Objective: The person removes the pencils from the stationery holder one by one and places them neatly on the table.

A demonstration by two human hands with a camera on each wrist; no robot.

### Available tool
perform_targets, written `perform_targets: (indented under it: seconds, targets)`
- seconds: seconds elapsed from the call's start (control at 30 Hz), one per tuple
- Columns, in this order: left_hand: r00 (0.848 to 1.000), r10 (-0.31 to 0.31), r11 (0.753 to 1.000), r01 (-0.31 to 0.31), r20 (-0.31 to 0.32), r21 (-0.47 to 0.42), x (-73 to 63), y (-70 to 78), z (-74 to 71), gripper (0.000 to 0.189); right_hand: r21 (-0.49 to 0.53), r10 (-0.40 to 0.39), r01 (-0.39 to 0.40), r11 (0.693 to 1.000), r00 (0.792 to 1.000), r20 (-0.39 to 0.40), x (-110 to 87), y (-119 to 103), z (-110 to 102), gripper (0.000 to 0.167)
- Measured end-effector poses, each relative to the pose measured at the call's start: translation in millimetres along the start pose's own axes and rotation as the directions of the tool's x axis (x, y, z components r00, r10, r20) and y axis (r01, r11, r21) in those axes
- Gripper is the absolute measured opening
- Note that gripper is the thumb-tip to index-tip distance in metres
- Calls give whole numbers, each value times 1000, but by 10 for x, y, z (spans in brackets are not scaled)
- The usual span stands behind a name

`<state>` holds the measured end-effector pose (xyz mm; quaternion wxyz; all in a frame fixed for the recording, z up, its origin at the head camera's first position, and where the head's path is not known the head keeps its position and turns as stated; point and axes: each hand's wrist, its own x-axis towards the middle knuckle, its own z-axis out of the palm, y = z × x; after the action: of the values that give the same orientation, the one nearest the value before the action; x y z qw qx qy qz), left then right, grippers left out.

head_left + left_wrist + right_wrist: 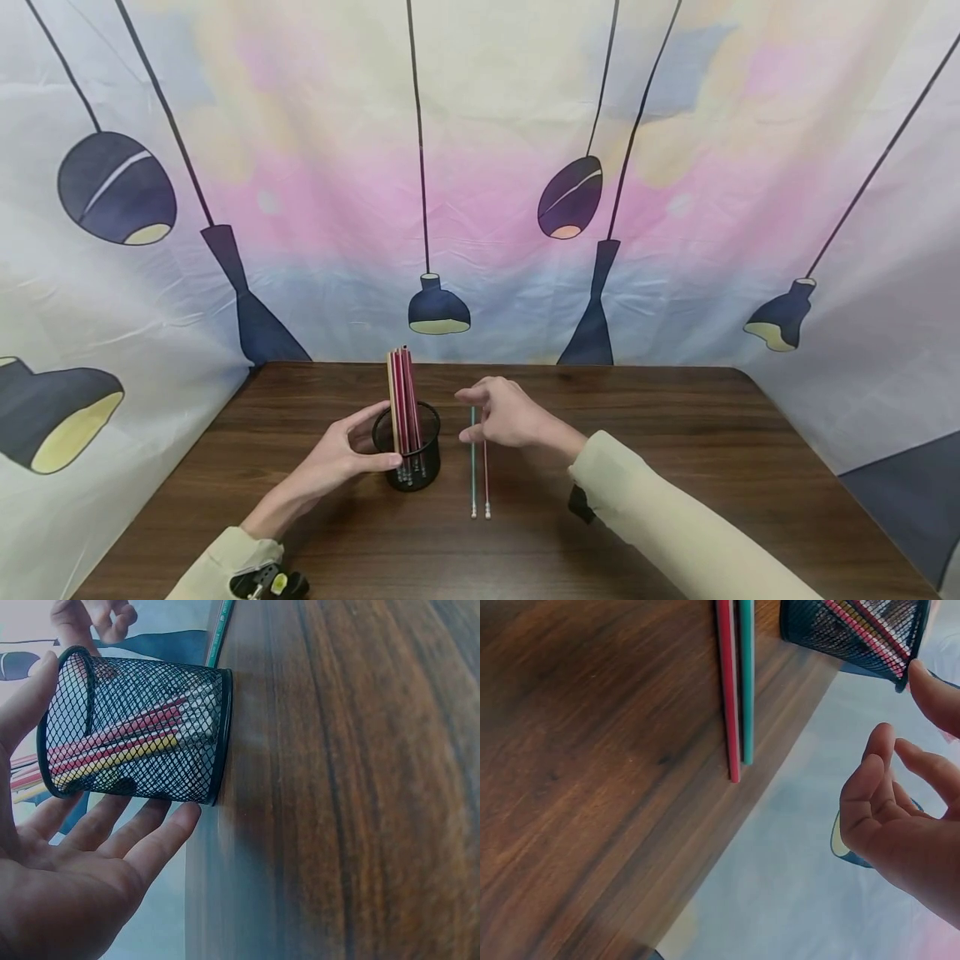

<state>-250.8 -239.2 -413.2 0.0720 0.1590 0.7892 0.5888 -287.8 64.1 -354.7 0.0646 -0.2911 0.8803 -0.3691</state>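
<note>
My left hand (341, 454) holds a black mesh pencil cup (427, 468) from its left side, thumb at the near rim and fingers along the wall. The cup stands upright on the table. Several red and yellow pencils (403, 392) lean together inside, their eraser ends down, as the left wrist view shows through the mesh. To the right of the cup, a teal pencil (473, 479) and a red pencil (487, 483) lie side by side, eraser ends toward me. Above their far halves hovers my right hand (512, 414), thumb and fingers apart, holding nothing.
The dark wood-grain table (675, 467) runs back to a cloth backdrop (495, 208) printed with hanging lamps. Cloth also rises along the left and right sides. Each wrist carries a black strapped device, such as the left wrist camera (270, 581).
</note>
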Motion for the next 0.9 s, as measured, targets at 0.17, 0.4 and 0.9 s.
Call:
perform_targets:
  seconds: [0.17, 0.4, 0.9]
  targets:
    - [1000, 2, 1000, -2, 7, -12, -1, -5, 5, 85, 38, 1, -1, 999, 1000, -8, 7, -61, -7, 55]
    - [1000, 13, 1000, -13, 13, -17, 3, -8, 9, 84, 73, -20, 22, 997, 1000, -20, 41, -118, 17, 51]
    - [1000, 11, 999, -10, 25, -40, 1, -11, 7, 83, 108, -33, 39, 993, 998, -61, 147, -206, 141, 44]
